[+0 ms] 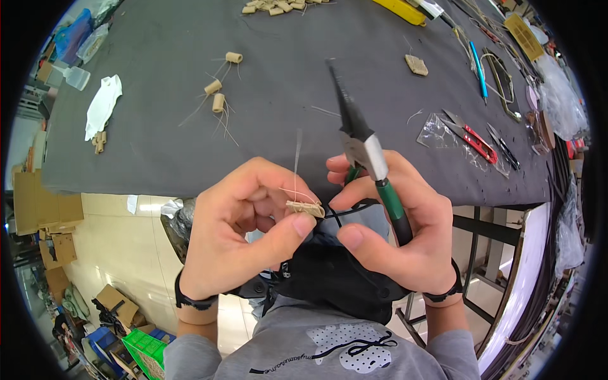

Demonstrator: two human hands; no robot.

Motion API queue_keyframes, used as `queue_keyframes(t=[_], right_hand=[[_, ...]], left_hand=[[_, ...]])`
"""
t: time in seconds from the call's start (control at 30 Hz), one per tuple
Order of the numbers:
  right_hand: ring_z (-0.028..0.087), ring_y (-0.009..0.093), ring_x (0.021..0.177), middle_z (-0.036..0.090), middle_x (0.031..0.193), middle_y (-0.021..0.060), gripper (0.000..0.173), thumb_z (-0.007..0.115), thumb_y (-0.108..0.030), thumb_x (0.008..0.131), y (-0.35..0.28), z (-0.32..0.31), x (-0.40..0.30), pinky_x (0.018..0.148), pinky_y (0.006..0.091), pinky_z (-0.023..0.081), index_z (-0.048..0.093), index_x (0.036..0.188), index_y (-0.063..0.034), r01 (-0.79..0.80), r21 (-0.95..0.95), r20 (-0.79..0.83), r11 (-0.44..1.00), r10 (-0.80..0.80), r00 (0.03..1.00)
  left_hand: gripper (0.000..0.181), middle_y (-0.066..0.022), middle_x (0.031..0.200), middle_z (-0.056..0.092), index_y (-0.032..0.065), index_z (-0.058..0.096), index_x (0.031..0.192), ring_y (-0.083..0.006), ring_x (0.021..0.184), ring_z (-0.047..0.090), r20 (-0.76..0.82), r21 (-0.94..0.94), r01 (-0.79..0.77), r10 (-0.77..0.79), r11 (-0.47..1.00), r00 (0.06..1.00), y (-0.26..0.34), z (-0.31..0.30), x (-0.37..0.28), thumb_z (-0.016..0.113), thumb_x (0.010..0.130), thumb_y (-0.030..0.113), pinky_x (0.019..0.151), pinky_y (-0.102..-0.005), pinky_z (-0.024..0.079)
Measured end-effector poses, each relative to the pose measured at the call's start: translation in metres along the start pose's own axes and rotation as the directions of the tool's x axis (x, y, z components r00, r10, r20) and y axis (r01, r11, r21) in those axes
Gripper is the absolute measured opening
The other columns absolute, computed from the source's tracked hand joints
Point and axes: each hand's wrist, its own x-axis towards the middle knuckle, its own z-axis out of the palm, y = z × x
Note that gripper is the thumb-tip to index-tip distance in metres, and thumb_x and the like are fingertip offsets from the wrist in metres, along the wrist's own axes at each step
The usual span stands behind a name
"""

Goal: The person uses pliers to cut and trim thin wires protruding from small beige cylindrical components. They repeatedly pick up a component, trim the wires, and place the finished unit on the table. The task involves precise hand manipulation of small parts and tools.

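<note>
Pinched between the thumb and fingers of my left hand (237,228) is a small tan woven tube (304,209). A fine pale thread (297,166) rises from it, and a loose end curls over its top. My right hand (413,213) holds long-nose pliers (365,142) with green and black handles, resting across the palm with the dark jaws pointing away over the table. Its thumb and forefinger are spread on either side of a thin black cord (336,218) that runs beside the tube's right end. Whether the cord passes into the tube is hidden.
On the dark cloth-covered table (285,90) lie three tan tubes with threads (218,102) and a tan pile (275,6). Red-handled snips (477,142), a blue pen-like tool (478,71) and a flat woven piece (416,64) lie right; a white cloth-like piece (103,104) lies left.
</note>
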Motion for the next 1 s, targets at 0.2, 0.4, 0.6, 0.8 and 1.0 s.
queue_keyframes(t=[0.2, 0.4, 0.6, 0.8, 1.0], right_hand=[[0.058, 0.024, 0.1, 0.058, 0.112, 0.0171, 0.021, 0.074, -0.013, 0.07, 0.0, 0.006, -0.002, 0.088, 0.0354, 0.044, 0.067, 0.084, 0.0004, -0.047, -0.085, -0.038, 0.995, 0.044, 0.998], [0.057, 0.024, 0.099, 0.057, 0.112, 0.018, 0.017, 0.072, -0.011, 0.071, 0.004, 0.009, -0.005, 0.087, 0.0347, 0.044, 0.066, 0.081, 0.0002, -0.037, -0.069, -0.052, 0.997, 0.034, 0.998], [0.057, 0.025, 0.099, 0.057, 0.111, 0.0188, 0.017, 0.07, -0.013, 0.07, 0.008, 0.009, -0.004, 0.088, 0.036, 0.044, 0.063, 0.077, -0.0001, -0.042, -0.047, -0.032, 0.998, 0.04, 0.999], [0.057, 0.027, 0.101, 0.057, 0.11, 0.0195, 0.017, 0.069, -0.013, 0.068, 0.009, 0.008, -0.003, 0.091, 0.0382, 0.044, 0.062, 0.075, 0.0004, -0.016, -0.066, 0.017, 0.998, 0.017, 1.0], [0.057, 0.027, 0.101, 0.057, 0.109, 0.0198, 0.018, 0.069, -0.015, 0.067, 0.01, 0.007, -0.003, 0.09, 0.0384, 0.044, 0.061, 0.074, 0.0005, -0.012, -0.071, 0.015, 0.997, 0.013, 1.0]], left_hand=[[0.019, -0.0064, 0.091, 0.064, 0.0035, 0.051, 0.094, -0.0065, 0.076, 0.061, -0.05, -0.086, -0.089, 0.085, 0.992, 0.995, -0.024, 0.009, -0.008, 0.065, 0.082, 0.001, 0.061, -0.0195, 0.048], [0.025, -0.0048, 0.088, 0.062, 0.0032, 0.051, 0.096, -0.0072, 0.076, 0.062, -0.066, -0.054, -0.146, 0.142, 0.988, 0.988, -0.031, 0.014, -0.015, 0.069, 0.079, 0.0, 0.062, -0.0192, 0.048], [0.019, -0.0048, 0.083, 0.059, 0.0014, 0.052, 0.099, -0.0066, 0.064, 0.056, -0.069, -0.156, -0.113, 0.103, 0.981, 0.992, -0.035, 0.016, -0.019, 0.06, 0.089, 0.016, 0.054, -0.0186, 0.044], [0.027, -0.0041, 0.077, 0.056, 0.0, 0.055, 0.09, -0.0042, 0.052, 0.045, -0.044, -0.183, -0.076, 0.069, 0.98, 0.997, -0.04, 0.012, -0.009, 0.047, 0.096, 0.025, 0.044, -0.0178, 0.036], [0.026, -0.0043, 0.078, 0.058, -0.0008, 0.055, 0.089, -0.0029, 0.05, 0.043, -0.082, -0.165, -0.156, 0.144, 0.974, 0.986, -0.041, 0.018, -0.007, 0.047, 0.097, 0.022, 0.043, -0.0165, 0.034]])
